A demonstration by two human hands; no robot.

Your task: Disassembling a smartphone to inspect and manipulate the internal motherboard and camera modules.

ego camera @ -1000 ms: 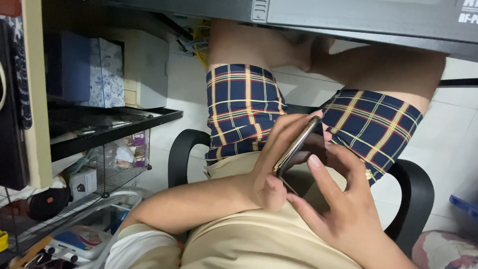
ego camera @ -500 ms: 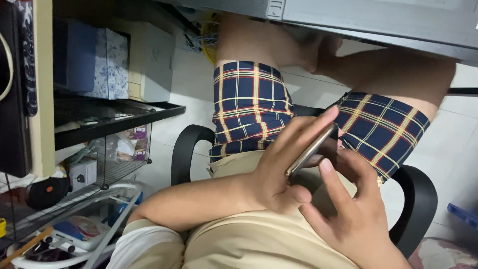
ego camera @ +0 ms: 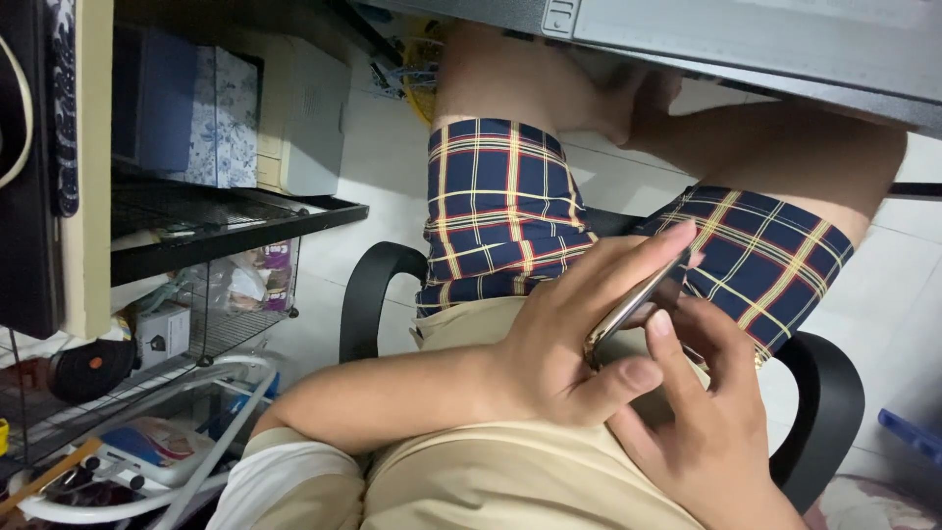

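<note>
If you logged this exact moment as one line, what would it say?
left hand: grips slim dark smartphone edge-on | right hand: fingers on phone's underside | seat: black armchair | wear: navy plaid shorts

The floor (ego camera: 608,177) is made of pale tiles and looks bright. A black chair (ego camera: 829,412) stands on it, and its round armrest (ego camera: 368,285) curves up well to the left of the fingers. Far left of the fingers is a black wire shelf (ego camera: 235,221) with boxes (ego camera: 221,118) on top. Under it lie small packets (ego camera: 260,280) and a white tray (ego camera: 118,491). A grey desk edge (ego camera: 746,49) runs along high above the fingers.
</note>
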